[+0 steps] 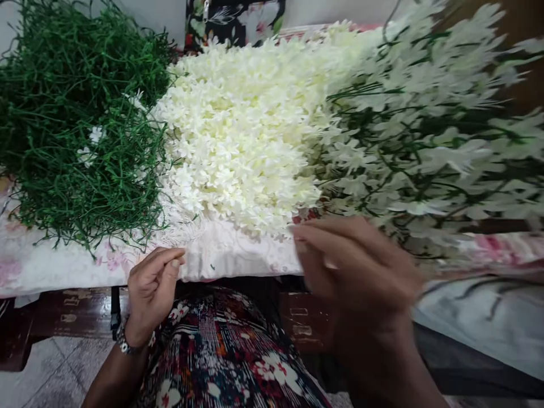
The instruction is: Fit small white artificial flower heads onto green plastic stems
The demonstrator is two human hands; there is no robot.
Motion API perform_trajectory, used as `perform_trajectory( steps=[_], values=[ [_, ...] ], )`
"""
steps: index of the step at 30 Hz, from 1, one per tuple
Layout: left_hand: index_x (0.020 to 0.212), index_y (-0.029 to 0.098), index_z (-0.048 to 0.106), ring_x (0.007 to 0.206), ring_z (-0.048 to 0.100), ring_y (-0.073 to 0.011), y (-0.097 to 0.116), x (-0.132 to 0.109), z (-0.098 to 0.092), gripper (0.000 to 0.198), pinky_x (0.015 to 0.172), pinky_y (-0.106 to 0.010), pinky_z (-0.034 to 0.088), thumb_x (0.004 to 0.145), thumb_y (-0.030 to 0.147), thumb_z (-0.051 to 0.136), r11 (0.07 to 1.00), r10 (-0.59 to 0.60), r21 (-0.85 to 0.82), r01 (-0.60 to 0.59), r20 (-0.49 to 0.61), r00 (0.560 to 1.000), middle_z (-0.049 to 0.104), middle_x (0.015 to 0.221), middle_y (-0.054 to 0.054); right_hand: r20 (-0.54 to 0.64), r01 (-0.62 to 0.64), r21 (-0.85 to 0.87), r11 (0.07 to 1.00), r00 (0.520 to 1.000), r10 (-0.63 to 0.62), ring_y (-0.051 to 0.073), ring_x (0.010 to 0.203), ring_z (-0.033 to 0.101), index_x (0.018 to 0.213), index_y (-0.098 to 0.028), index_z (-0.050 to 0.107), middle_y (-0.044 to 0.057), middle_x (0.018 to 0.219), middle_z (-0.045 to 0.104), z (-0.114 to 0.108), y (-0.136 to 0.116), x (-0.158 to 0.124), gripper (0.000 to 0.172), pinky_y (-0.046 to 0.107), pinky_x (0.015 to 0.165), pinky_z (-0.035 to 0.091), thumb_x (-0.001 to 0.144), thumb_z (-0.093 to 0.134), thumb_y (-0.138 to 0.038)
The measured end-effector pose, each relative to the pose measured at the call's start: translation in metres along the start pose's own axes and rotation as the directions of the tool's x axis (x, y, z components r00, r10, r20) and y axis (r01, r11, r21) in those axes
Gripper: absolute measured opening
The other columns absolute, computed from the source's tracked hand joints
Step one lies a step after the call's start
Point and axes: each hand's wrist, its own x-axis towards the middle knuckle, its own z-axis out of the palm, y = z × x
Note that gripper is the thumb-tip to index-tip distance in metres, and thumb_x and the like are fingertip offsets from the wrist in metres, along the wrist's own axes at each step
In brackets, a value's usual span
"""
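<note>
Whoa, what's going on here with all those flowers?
A person sits with both hands at the edge of a cloth-covered table. The left hand has its fingers drawn together near the green stems. The right hand, blurred, is in front of the white flowers on stems. Between those piles lie loose cream blossoms. Whether either hand pinches something small, I can't tell.

Left grip [153, 286] is pinched, thumb [170, 275] against curled fingers [155, 262]; right grip [352, 260] is kinda blurry, fingers bent and pointing left-ish.
</note>
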Motion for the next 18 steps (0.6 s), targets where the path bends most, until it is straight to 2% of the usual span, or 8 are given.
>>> perform_trajectory(
  steps=[3,6,10,14,16,18],
  values=[
    [0.088,0.016,0.061,0.072,0.055,-0.0144,-0.005,0.002,-0.005,0.02,0.069,-0.028,0.045,0.073,0.008,0.051,0.962,0.179,0.228,-0.152,-0.103,0.979,0.06,0.075,-0.004,0.163,0.179,-0.116,0.977,0.974,-0.159,0.014,0.069,0.051,0.087,-0.016,0.055,0.005,0.076,0.058,0.028,-0.013,0.011,0.016,0.028,0.063,0.042,0.072,0.054,-0.009],
    [0.087,0.015,0.06,0.072,0.054,-0.0144,-0.01,0.002,-0.011,0.022,0.069,-0.03,0.045,0.071,0.005,0.051,0.899,0.279,0.375,-0.228,-0.088,0.956,0.059,0.076,-0.005,0.322,0.254,-0.151,0.955,0.926,-0.195,0.013,0.066,0.049,0.078,-0.015,0.054,0.004,0.071,0.055,0.052,-0.022,0.022,0.01,0.026,0.059,0.039,0.076,0.048,-0.009],
    [0.09,0.014,0.059,0.072,0.055,-0.0138,-0.014,0.001,-0.011,0.026,0.066,-0.027,0.047,0.069,0.001,0.05,0.855,0.376,0.385,-0.348,0.002,0.927,0.059,0.077,-0.005,0.467,0.282,-0.29,0.915,0.876,-0.122,0.012,0.062,0.045,0.077,-0.016,0.053,0.003,0.071,0.051,0.075,-0.028,0.03,0.013,0.025,0.055,0.032,0.075,0.045,-0.006],
    [0.092,0.013,0.058,0.071,0.055,-0.0134,-0.019,-0.003,-0.01,0.03,0.063,-0.026,0.048,0.067,-0.002,0.051,0.854,0.413,0.356,-0.379,-0.021,0.911,0.059,0.078,-0.006,0.564,0.31,-0.305,0.901,0.821,-0.092,0.013,0.063,0.043,0.07,-0.016,0.05,0.004,0.072,0.049,0.085,-0.028,0.03,0.011,0.026,0.055,0.03,0.075,0.046,-0.007],
    [0.092,0.013,0.058,0.07,0.055,-0.0132,-0.02,-0.005,-0.011,0.031,0.061,-0.026,0.048,0.066,-0.003,0.051,0.852,0.432,0.347,-0.391,-0.045,0.901,0.058,0.076,-0.006,0.568,0.311,-0.282,0.908,0.817,-0.104,0.014,0.064,0.043,0.068,-0.016,0.049,0.004,0.071,0.049,0.084,-0.028,0.027,0.012,0.026,0.056,0.031,0.075,0.046,-0.007],
    [0.093,0.013,0.058,0.07,0.055,-0.0134,-0.02,-0.005,-0.012,0.032,0.061,-0.027,0.048,0.066,-0.003,0.05,0.843,0.457,0.353,-0.405,-0.076,0.886,0.058,0.076,-0.005,0.536,0.279,-0.248,0.928,0.837,-0.109,0.013,0.063,0.043,0.068,-0.016,0.049,0.003,0.068,0.048,0.081,-0.028,0.024,0.013,0.026,0.057,0.033,0.076,0.044,-0.008]
  ],
)
